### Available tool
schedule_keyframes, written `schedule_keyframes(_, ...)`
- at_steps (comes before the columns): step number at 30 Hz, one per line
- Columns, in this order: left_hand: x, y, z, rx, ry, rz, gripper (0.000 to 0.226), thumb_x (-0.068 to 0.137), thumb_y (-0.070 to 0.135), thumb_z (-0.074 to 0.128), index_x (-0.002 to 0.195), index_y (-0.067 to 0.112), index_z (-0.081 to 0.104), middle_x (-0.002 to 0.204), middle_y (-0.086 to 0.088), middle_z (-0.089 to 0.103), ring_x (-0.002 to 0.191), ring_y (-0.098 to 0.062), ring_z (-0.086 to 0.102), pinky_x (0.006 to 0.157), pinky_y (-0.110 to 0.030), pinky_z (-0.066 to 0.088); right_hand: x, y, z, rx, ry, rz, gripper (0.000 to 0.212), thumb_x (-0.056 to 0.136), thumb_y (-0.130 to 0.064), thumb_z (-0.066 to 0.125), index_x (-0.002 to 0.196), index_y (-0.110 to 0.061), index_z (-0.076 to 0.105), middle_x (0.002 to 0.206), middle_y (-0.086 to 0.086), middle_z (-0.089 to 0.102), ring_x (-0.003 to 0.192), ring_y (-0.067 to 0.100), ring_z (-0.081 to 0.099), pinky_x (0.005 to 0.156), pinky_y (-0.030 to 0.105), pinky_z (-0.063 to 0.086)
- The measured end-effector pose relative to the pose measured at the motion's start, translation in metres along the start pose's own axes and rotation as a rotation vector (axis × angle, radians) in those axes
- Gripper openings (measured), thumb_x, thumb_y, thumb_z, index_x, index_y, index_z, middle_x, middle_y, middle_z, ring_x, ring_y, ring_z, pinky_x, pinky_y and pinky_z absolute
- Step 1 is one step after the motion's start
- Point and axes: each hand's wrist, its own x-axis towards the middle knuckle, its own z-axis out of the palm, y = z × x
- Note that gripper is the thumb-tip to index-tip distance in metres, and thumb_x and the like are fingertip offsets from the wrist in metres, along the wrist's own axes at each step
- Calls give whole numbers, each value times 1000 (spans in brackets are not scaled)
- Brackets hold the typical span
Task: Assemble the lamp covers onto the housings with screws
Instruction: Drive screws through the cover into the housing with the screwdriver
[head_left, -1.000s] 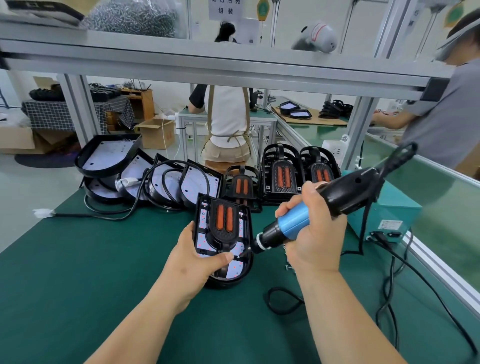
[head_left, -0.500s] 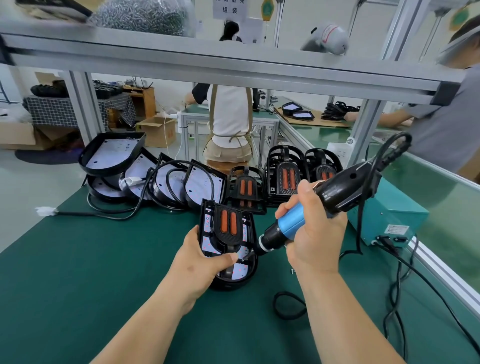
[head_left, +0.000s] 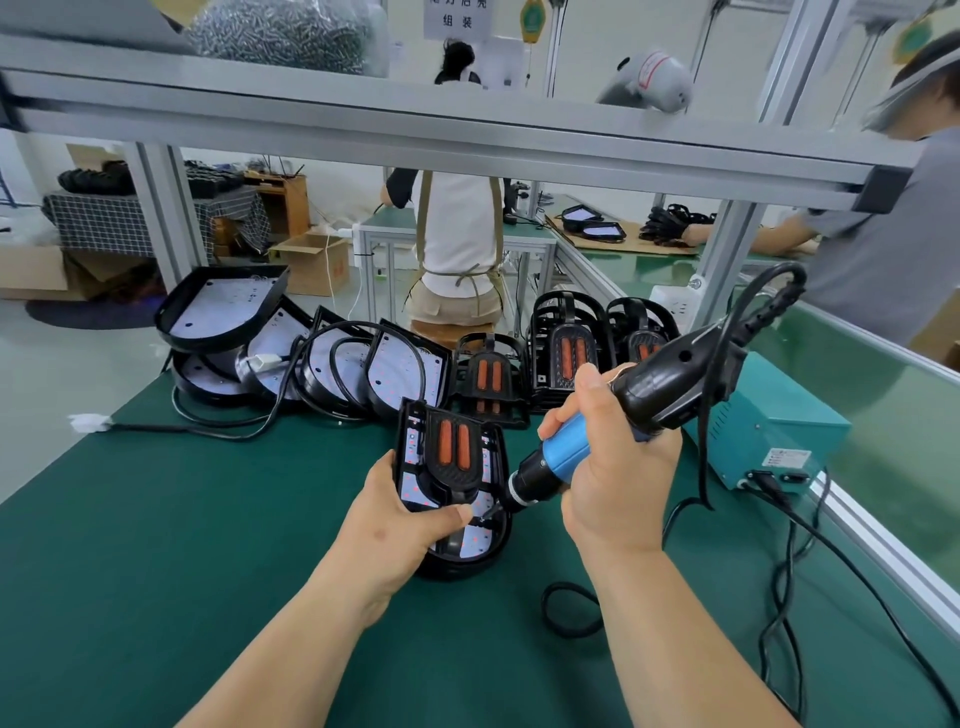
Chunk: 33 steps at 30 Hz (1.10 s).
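At centre of mat (head_left: 156, 519), lamp housing (head_left: 460, 569) w/ cover (head_left: 453, 470) on it, tilted up in left hand (head_left: 395, 525) (thumb curled over cover's lower edge). Right hand (head_left: 613, 478) grips elec. screwdriver (head_left: 566, 452). Bit has closed on thumb-side screw point vs. 1 s ago; judged abt. to drive.
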Motion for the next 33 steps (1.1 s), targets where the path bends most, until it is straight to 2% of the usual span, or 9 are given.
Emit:
schedule_keyframes(2, 0, 0, 0, -3, 0, 3, 57, 64, 16, 80, 117, 14, 61, 106, -6, 76, 102, -28, 71, 101, -53, 50, 0, 1, -1, 12, 14, 10, 33, 70, -37, 75, 69, -16, 50, 53, 0, 52, 47, 21, 52, 52, 28, 47)
schedule_keyframes(9, 0, 0, 1, 6, 3, 7, 55, 64, 16, 80, 116, 14, 62, 105, -6, 76, 101, -28, 71, 99, -53, 51, 2, 2, 0, -24, -2, 22, 21, 69, -40, 74, 59, -34, 56, 50, -2, 53, 49, 20, 52, 53, 31, 46)
schedule_keyframes(11, 0, 1, 1, 9, 4, 8, 55, 64, 16, 80, 116, 14, 62, 105, -6, 76, 101, -28, 71, 99, -53, 51, 2, 2, 0, -23, -8, 23, 22, 69, -40, 75, 61, -33, 56, 50, -2, 53, 48, 21, 52, 54, 31, 46)
schedule_keyframes(14, 0, 1, 1, 10, 3, 4, 55, 64, 15, 80, 116, 14, 62, 105, -6, 76, 101, -28, 71, 100, -53, 51, 3, 2, -2, -11, 9, 33, 30, 68, -40, 75, 70, -21, 52, 50, -1, 54, 49, 22, 52, 57, 32, 47)
schedule_keyframes(17, 0, 0, 0, 6, 9, -7, 56, 64, 15, 80, 117, 15, 62, 106, -6, 76, 102, -28, 71, 100, -52, 51, 3, 2, -4, 9, -1, 32, 25, 69, -38, 74, 63, -24, 54, 51, 0, 53, 48, 22, 52, 56, 30, 48)
schedule_keyframes(21, 0, 0, 0, 12, 16, -19, 60, 63, 18, 81, 118, 15, 60, 106, -6, 75, 103, -29, 70, 101, -52, 50, 1, 2, -4, 29, 16, 45, 38, 67, -37, 74, 75, -13, 47, 52, 1, 52, 48, 22, 52, 56, 29, 49)
schedule_keyframes(27, 0, -1, 0, 10, 10, -30, 62, 63, 18, 81, 121, 15, 59, 108, -5, 75, 103, -29, 69, 100, -49, 51, 1, 3, -8, 7, 7, 16, 24, 70, -37, 73, 59, -30, 54, 52, 0, 52, 49, 23, 52, 57, 30, 49)
schedule_keyframes(30, 0, 0, -1, 28, 5, -33, 59, 63, 19, 81, 118, 16, 60, 104, -5, 75, 98, -28, 70, 97, -43, 53, 1, 5, -12, 15, 58, 22, 21, 69, -38, 74, 62, -30, 55, 53, 1, 52, 52, 26, 52, 60, 34, 49)
schedule_keyframes(33, -1, 1, -2, 38, 8, -47, 63, 63, 20, 81, 122, 16, 59, 106, -5, 75, 99, -26, 70, 98, -44, 52, 2, 6, -17, 52, 126, 46, 20, 72, -31, 75, 69, -27, 56, 53, 3, 52, 51, 25, 53, 57, 33, 49)
